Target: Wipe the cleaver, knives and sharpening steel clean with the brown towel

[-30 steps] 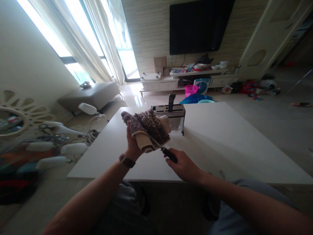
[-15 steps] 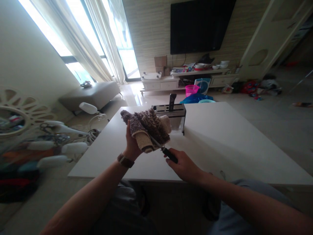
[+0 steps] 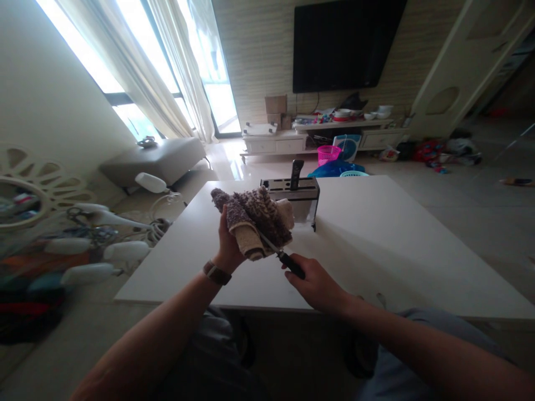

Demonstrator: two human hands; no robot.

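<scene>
Head view: left hand clutches a folded, shaggy brown-and-beige cloth; right hand grips a black-handled metal utensil partly hidden in its folds, both above a white tabletop.

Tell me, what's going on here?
A person's left grip holds a folded, shaggy cloth above a white table. The right grip holds a tool by its black handle, its metal part against the cloth. Just beyond, on the table, stands a slotted holder with another black handle sticking up.
</scene>
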